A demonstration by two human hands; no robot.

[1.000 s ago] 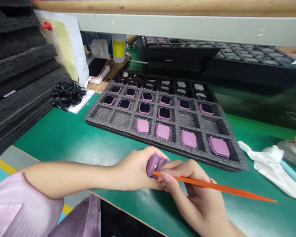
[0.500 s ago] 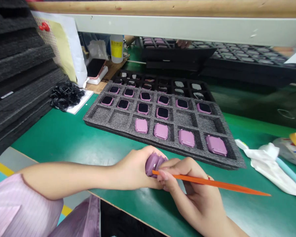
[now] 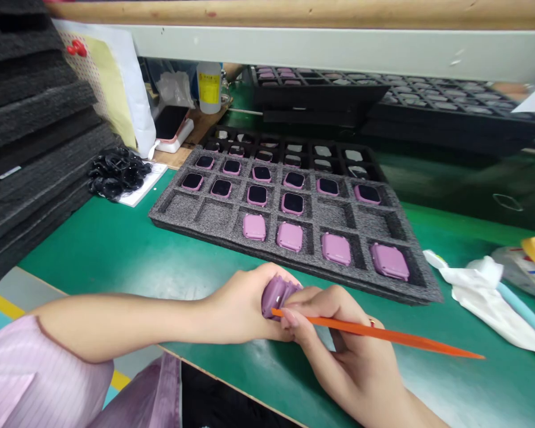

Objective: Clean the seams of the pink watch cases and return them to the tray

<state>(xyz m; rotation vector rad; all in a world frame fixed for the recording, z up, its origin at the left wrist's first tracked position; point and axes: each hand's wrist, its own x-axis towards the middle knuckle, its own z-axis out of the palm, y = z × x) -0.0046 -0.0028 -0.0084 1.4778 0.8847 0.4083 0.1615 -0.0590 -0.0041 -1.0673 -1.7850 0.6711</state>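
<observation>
Right fingers (image 3: 323,303) grip orange stick (image 3: 410,339); left fingers (image 3: 273,271) hold purple case (image 3: 273,296).

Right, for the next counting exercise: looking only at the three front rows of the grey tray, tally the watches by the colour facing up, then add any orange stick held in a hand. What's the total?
Dark-screened watches: 10
Plain pink watch backs: 4
Orange stick in the right hand: 1
Total: 15
</observation>
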